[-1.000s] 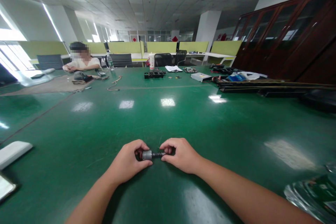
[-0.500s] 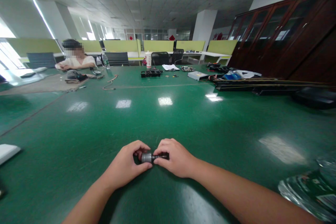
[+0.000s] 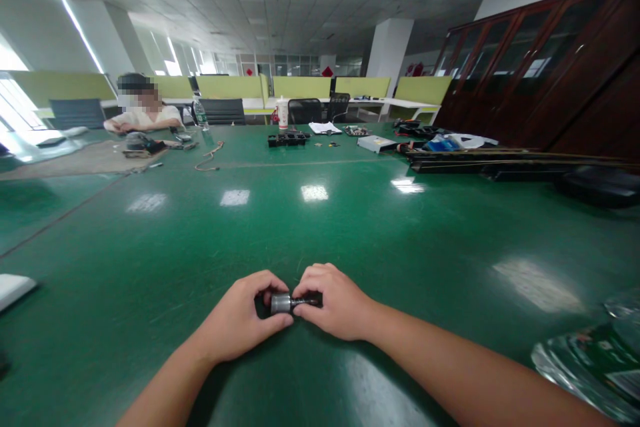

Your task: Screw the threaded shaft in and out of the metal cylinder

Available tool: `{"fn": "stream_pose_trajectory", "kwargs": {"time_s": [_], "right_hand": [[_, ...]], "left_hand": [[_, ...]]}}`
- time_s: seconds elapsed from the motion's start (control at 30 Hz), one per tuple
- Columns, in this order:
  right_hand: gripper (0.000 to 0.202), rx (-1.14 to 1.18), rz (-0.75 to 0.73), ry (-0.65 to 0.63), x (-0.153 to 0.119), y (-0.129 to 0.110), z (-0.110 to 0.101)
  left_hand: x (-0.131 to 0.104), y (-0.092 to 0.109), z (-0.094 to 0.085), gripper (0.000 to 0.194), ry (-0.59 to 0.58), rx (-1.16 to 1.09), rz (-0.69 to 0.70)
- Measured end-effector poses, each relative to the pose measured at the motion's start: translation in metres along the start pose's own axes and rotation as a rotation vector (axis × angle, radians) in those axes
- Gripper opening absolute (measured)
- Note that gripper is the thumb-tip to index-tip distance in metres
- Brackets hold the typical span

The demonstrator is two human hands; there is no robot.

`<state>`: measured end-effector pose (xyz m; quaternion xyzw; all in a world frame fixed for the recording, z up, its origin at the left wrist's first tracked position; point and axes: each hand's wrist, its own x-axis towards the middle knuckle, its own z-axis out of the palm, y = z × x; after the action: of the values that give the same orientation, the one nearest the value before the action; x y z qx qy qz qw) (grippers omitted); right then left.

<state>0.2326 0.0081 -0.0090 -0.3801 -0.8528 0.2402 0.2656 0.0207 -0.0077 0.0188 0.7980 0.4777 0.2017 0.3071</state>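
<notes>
A short silver metal cylinder [image 3: 281, 303] with a thin dark shaft [image 3: 299, 301] on its right lies sideways, low over the green tabletop [image 3: 320, 240] or on it; I cannot tell which. My left hand [image 3: 235, 320] curls around the cylinder, with thumb in front and fingers behind. The thumb and fingers of my right hand [image 3: 340, 303] pinch the dark shaft, whose far end is partly hidden in the palm. Both hands are close together, fingertips nearly meeting where cylinder and shaft join.
A large clear bottle [image 3: 590, 367] lies by my right forearm. A white object [image 3: 15, 290] is at the left edge. Black rails [image 3: 460, 161] and a black part [image 3: 289, 139] lie farther back. A person [image 3: 145, 110] sits across at the left.
The cylinder and my left hand have shifted very slightly to the right. My right hand keeps its place on the shaft.
</notes>
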Motion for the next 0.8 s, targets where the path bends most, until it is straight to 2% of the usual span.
{"fn": "stream_pose_trajectory", "kwargs": {"time_s": [0.2, 0.47, 0.67, 0.8], "right_hand": [[0.021, 0.009, -0.010, 0.005, -0.0015, -0.0021, -0.0016], [0.012, 0.032, 0.005, 0.011, -0.0006, -0.0001, -0.0009], [0.025, 0.021, 0.015, 0.006, -0.0016, -0.0011, -0.0012], [0.016, 0.012, 0.010, -0.013, -0.0023, -0.0026, -0.0032]], "left_hand": [[0.0011, -0.0047, 0.0011, 0.020, 0.017, -0.016, 0.003], [0.0020, -0.0027, -0.0001, 0.017, -0.010, -0.035, 0.011], [0.0029, -0.0038, -0.0002, 0.016, 0.008, -0.036, 0.044], [0.0031, -0.0045, 0.0007, 0.016, 0.010, -0.055, 0.052]]}}
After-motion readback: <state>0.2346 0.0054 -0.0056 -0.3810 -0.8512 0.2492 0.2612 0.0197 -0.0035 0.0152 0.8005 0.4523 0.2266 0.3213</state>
